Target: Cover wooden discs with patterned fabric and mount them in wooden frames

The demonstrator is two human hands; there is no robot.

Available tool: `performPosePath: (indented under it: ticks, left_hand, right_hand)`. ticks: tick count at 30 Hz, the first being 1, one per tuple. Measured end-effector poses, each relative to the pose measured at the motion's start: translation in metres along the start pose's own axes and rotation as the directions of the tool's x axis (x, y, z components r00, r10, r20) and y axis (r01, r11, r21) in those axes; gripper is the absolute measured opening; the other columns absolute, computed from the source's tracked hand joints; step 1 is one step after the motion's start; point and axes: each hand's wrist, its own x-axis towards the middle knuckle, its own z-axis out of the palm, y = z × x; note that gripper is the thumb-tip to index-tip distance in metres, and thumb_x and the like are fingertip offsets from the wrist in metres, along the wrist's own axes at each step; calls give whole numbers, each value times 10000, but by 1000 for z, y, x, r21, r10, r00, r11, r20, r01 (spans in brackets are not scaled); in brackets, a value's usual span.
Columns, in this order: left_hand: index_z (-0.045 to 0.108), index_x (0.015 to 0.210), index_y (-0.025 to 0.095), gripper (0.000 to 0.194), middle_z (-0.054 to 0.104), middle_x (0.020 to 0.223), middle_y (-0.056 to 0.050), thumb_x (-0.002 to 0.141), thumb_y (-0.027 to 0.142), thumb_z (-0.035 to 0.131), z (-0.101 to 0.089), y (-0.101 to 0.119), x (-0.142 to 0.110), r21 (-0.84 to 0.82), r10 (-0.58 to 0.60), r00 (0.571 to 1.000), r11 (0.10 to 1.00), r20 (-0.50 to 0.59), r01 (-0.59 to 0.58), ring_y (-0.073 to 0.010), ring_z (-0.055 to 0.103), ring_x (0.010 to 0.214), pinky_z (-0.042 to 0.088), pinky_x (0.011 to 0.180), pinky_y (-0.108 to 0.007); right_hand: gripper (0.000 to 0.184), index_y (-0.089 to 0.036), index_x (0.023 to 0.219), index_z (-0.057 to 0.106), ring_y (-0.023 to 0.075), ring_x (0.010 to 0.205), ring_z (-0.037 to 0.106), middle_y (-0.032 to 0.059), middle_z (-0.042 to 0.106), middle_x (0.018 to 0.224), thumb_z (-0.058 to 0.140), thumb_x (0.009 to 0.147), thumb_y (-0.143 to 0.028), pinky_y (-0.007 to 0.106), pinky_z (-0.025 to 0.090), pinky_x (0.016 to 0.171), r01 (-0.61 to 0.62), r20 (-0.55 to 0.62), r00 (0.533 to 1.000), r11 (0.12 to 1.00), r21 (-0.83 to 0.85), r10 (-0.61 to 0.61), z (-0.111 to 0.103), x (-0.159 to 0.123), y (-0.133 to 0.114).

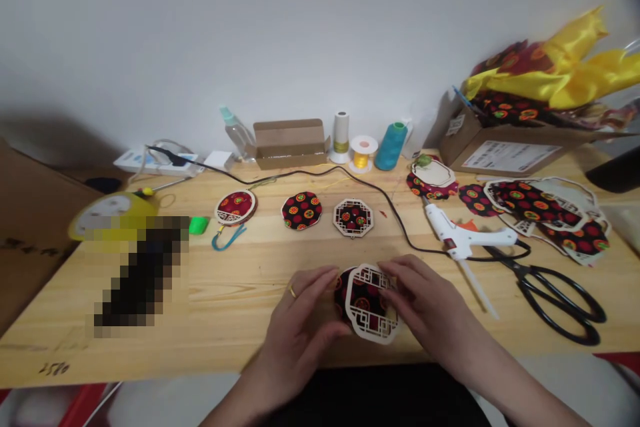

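Wooden lattice frame (371,304) held just above the near middle of the pine table (225,307), between both hands, in front of the body. Long axis running roughly away from the wearer, far end leaning slightly left; frame face tilted up toward the camera. Black-and-red printed fabric (343,295) backing the lattice, a dark edge showing past the frame's left side.

Left hand (295,340), gold ring (292,291) on one finger, curled against the left edge of fabric and frame. Right hand (430,300) coming over the upper right of the frame. Fingers of both hands bent and closed on the piece, pinching it between them; fingertips partly hidden behind the lattice.

Farther along the table, in a row: round framed piece (235,207) with teal cord (227,238), loose fabric disc (301,210), octagonal lattice piece (353,217). To the right, white glue gun (465,233) and black-handled scissors (555,300), both lying flat. Beyond them, overlapping fabric-and-frame pieces (540,207); at the far right corner, cardboard box (505,153) holding yellow satin (560,73).
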Motion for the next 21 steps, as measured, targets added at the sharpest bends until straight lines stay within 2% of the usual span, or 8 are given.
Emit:
performPosePath:
  ticks: [2, 4, 10, 13, 17, 21]
  left_hand:
    - [332, 1402, 355, 684, 479, 1368, -53, 806, 467, 648, 2, -2, -1, -28, -1, 999, 1000, 39, 2, -236, 460, 1240, 434, 1025, -420]
    - [305, 1415, 371, 756, 471, 1389, -52, 769, 479, 682, 5, -3, -1, -28, 10, 997, 1000, 71, -8, -244, 462, 1250, 435, 1027, -436]
    - [334, 1398, 351, 682, 510, 1350, -63, 806, 433, 662, 7, -3, 2, 32, -2, 998, 999, 63, -1, -241, 510, 1206, 474, 986, -451]
    - [367, 1371, 336, 683, 534, 1300, -69, 778, 473, 677, 7, -2, 2, 70, -9, 1000, 998, 19, 8, -250, 534, 1162, 500, 948, -450]
    - [372, 1362, 273, 705, 547, 1241, -93, 768, 496, 680, 10, -2, 1, 153, 19, 999, 988, -47, -12, -245, 543, 1121, 516, 911, -419]
    - [369, 1358, 211, 753, 559, 1197, -111, 749, 505, 700, 12, -4, 2, 229, 93, 994, 970, -51, -79, -242, 551, 1071, 512, 883, -397]
  right_hand:
    - [212, -191, 1099, 571, 156, 864, 606, 64, 598, 976, 470, 914, -175, 304, 526, 753, 3, 6, 1000, 1000, 8, -3, 5, 3, 0]
    - [198, -187, 1080, 579, 159, 861, 605, 63, 601, 966, 483, 908, -172, 309, 525, 749, 4, 13, 1000, 1000, 19, -4, 7, 4, -1]
    - [193, -208, 1072, 601, 170, 816, 604, 59, 605, 924, 540, 890, -231, 326, 531, 718, -28, 30, 999, 995, 100, 25, 4, 6, 1]
    - [362, -247, 1181, 553, 199, 963, 597, 71, 598, 1072, 645, 834, -286, 369, 519, 840, -41, 93, 995, 984, 172, 25, -2, 4, 4]
    - [666, -304, 1355, 408, 224, 1210, 488, 65, 490, 1338, 718, 767, -344, 405, 430, 1015, -22, 202, 979, 983, 180, -15, -10, -1, 8]
    - [712, -311, 1400, 336, 226, 1222, 461, 61, 486, 1349, 697, 788, -347, 405, 420, 1013, 36, 244, 967, 989, 146, -71, -12, -1, 12]
